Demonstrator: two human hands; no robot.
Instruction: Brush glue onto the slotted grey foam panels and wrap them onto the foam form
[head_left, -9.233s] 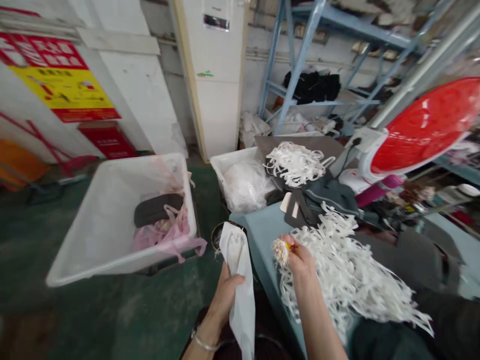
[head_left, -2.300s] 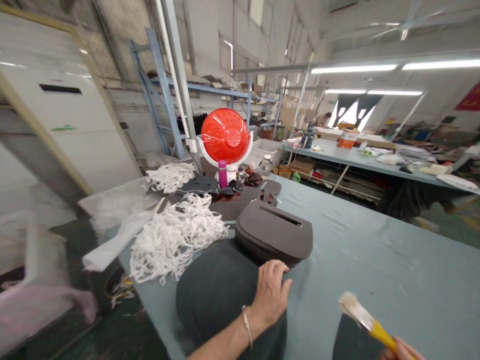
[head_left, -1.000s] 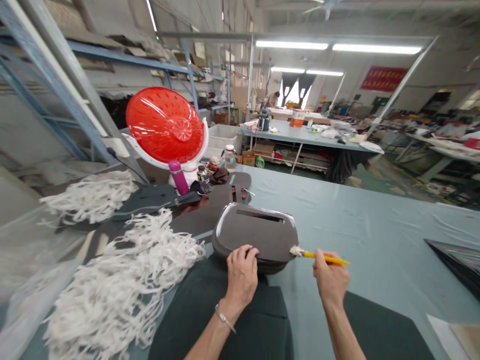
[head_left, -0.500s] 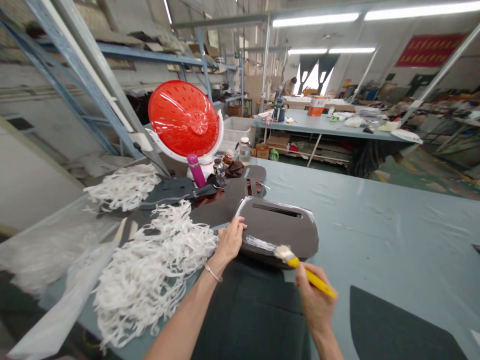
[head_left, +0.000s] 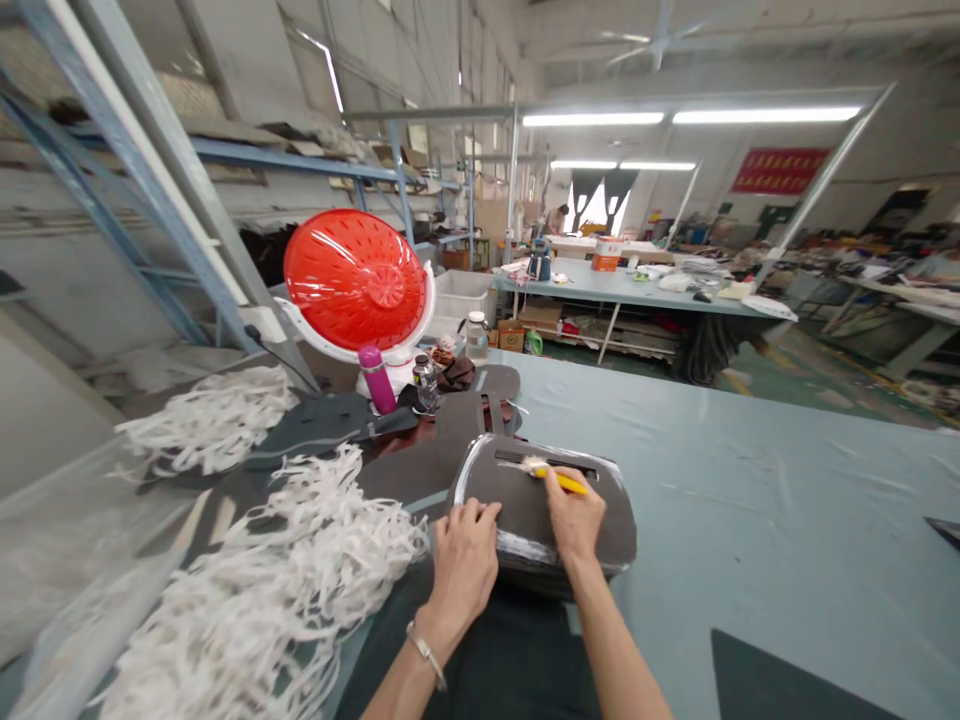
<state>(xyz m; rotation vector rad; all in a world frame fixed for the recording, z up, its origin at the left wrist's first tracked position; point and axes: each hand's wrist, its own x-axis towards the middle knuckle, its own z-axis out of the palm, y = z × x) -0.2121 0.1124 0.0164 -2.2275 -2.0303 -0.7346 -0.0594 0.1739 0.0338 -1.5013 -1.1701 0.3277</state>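
A dark grey, round-cornered panel [head_left: 517,510] lies on top of a stack on the table, with a long slot [head_left: 551,463] near its far edge. White paste or glue streaks its left rim and near edge. My left hand [head_left: 466,550] rests on the panel's near left corner, fingers laid flat and slightly bent. In my right hand [head_left: 576,512] is a yellow-handled brush [head_left: 561,480], gripped close to its bristles. The white bristle tip touches the panel just below the slot's left half.
Left of the panel lies a heap of white strips [head_left: 262,590]. Behind it stand a purple bottle [head_left: 376,380], a dark-capped jar [head_left: 424,383] and a red basket [head_left: 356,280]. A dark sheet [head_left: 780,680] lies at the front right of the blue-grey table [head_left: 750,500].
The brush in my right hand has moved from the panel's near edge up to the slot. My left hand has shifted nearer along the panel's left side. The camera has tilted up.
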